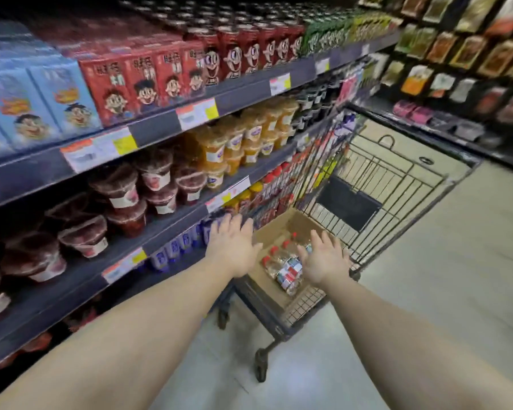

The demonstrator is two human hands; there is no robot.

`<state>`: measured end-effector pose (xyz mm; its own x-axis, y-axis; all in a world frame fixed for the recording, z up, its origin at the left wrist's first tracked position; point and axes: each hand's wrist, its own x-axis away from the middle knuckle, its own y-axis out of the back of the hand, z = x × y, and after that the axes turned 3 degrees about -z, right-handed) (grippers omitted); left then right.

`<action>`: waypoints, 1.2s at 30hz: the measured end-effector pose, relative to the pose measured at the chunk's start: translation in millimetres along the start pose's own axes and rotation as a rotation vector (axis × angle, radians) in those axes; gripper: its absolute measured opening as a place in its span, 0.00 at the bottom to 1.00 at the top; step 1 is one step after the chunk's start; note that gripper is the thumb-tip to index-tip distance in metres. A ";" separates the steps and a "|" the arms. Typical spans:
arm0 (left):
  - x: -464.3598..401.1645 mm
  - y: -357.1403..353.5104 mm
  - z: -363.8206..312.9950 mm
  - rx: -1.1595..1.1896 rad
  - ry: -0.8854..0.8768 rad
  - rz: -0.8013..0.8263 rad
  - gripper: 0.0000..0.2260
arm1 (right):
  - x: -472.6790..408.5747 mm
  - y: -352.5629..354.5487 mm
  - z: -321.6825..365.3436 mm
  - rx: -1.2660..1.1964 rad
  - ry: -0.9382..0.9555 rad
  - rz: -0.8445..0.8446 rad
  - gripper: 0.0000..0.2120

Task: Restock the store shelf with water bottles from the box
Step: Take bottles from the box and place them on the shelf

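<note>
Below the outstretched right hand (323,260), whose fingers (319,239) are spread and hold nothing, lie the water bottles (285,266) with red caps, on their sides in the cardboard box (274,229). Just left of the box hovers the left hand (234,247), also spread and holding nothing, in front of the store shelf (172,229). That box sits in a wire shopping cart (376,184), which stands close against the shelf. On the shelf's boards stand red jelly cups (122,196), orange cups (234,143), red cartons (137,81) and blue cartons (36,105). Small blue-labelled bottles (175,247) line the low board nearest the left hand.
</note>
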<state>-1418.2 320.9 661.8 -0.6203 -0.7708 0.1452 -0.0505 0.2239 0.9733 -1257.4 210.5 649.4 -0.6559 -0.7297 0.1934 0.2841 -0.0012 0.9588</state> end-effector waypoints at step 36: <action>-172.8 -251.7 -47.3 0.366 0.589 0.154 0.26 | -265.6 -269.0 -76.3 0.121 0.155 0.632 0.35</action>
<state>-1261.2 369.5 400.1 -0.1204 -0.8854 0.4490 -0.3202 0.4628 0.8266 -1106.2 352.4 324.2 -0.2781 -0.6543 0.7033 0.4950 0.5299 0.6887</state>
